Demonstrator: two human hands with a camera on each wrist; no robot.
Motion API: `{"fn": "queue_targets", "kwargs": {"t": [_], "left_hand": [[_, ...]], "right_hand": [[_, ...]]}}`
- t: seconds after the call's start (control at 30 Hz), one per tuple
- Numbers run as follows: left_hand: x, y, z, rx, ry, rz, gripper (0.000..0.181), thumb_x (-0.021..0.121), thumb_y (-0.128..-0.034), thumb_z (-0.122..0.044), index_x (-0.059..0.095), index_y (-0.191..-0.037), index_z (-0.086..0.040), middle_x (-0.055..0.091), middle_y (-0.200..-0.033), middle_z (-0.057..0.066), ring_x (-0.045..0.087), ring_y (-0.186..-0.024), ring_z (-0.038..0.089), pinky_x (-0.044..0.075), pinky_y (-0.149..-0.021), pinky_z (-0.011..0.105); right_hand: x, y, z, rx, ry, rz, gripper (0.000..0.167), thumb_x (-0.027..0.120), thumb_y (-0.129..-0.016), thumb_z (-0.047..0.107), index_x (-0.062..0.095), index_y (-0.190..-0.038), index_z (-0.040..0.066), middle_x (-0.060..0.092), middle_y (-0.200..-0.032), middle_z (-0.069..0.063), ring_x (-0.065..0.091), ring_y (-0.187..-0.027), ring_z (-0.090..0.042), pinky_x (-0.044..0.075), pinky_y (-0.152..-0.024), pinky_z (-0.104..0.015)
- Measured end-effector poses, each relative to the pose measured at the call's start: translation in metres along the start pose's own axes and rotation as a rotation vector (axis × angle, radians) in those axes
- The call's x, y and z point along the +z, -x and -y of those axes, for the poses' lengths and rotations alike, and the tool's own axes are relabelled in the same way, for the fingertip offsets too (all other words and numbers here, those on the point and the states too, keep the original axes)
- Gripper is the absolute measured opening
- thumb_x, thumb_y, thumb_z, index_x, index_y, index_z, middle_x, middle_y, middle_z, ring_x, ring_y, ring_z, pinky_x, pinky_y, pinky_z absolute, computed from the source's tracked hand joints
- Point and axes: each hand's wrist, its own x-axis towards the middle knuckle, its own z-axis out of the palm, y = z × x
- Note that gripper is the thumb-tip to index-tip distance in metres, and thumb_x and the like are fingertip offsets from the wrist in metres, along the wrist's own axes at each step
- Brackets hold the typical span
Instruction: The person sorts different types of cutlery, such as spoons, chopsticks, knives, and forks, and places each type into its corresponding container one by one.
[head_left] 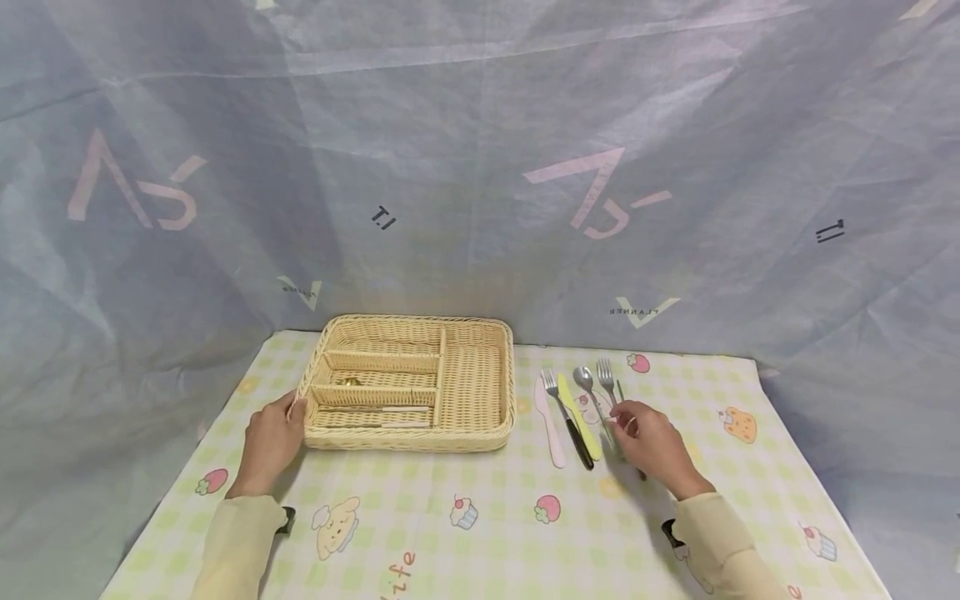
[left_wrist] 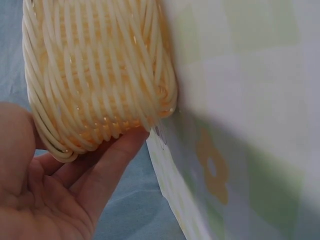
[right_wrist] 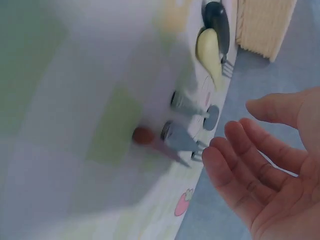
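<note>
My left hand [head_left: 273, 442] grips the left end of a divided wicker basket [head_left: 491, 440], thumb and fingers on either side of its wall in the left wrist view. On the right, my right hand [head_left: 656, 446] hovers by a row of cutlery, its fingers loosely bent and holding nothing in the right wrist view. Nearest it lie a spoon [head_left: 583, 377], a fork [head_left: 605, 372] and a slim pointed piece with a brown end [right_wrist: 143, 135]. Left of these are a yellow knife [head_left: 579, 417], a black-handled fork [head_left: 577, 439] and a pink knife [head_left: 551, 425].
Inside the basket, a gold-coloured piece [head_left: 350, 382] lies in the middle left compartment. Thin utensils with pale handles [head_left: 405, 425] lie in the front one. A checked tablecloth [head_left: 510, 550] covers the table, and a grey curtain [head_left: 465, 167] hangs behind.
</note>
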Motion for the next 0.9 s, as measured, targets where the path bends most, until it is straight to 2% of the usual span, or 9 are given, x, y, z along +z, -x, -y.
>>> {"fn": "queue_targets", "kwargs": {"t": [0.13,0.4,0.63,0.9], "left_hand": [[-0.001,0.000,0.000,0.009,0.000,-0.003,0.050,0.043,-0.1166,-0.023,0.051,-0.153,0.011,0.064,-0.132,0.039,0.063,-0.116,0.062,0.049,-0.094,0.075],[0.000,0.000,-0.001,-0.018,0.000,0.003,0.050,0.043,-0.1165,-0.024,0.051,-0.153,0.009,0.063,-0.135,0.038,0.058,-0.123,0.063,0.047,-0.099,0.075],[0.000,0.000,-0.001,-0.016,-0.007,0.001,0.050,0.043,-0.1166,-0.024,0.052,-0.153,0.009,0.064,-0.134,0.038,0.059,-0.122,0.063,0.048,-0.096,0.075],[0.001,0.001,0.000,-0.019,-0.006,-0.009,0.049,0.043,-0.1164,-0.024,0.053,-0.152,0.009,0.064,-0.133,0.038,0.059,-0.122,0.063,0.048,-0.096,0.075]], "right_hand": [[-0.004,-0.003,-0.006,0.029,0.017,-0.018,0.018,0.070,-0.100,0.006,0.073,-0.116,0.000,0.069,-0.087,-0.003,0.057,-0.065,-0.013,0.046,-0.053,-0.031],[-0.012,-0.008,-0.017,0.083,0.079,-0.060,0.017,0.068,-0.099,0.006,0.073,-0.112,-0.003,0.071,-0.088,-0.008,0.063,-0.072,-0.020,0.050,-0.059,-0.038],[-0.010,-0.013,-0.028,0.105,0.109,-0.043,0.018,0.070,-0.097,0.007,0.073,-0.110,-0.006,0.073,-0.087,-0.012,0.065,-0.069,-0.022,0.052,-0.057,-0.040],[-0.007,-0.017,-0.030,0.129,0.118,-0.004,0.017,0.071,-0.097,0.008,0.074,-0.108,-0.006,0.074,-0.085,-0.013,0.065,-0.066,-0.022,0.052,-0.057,-0.040]]}}
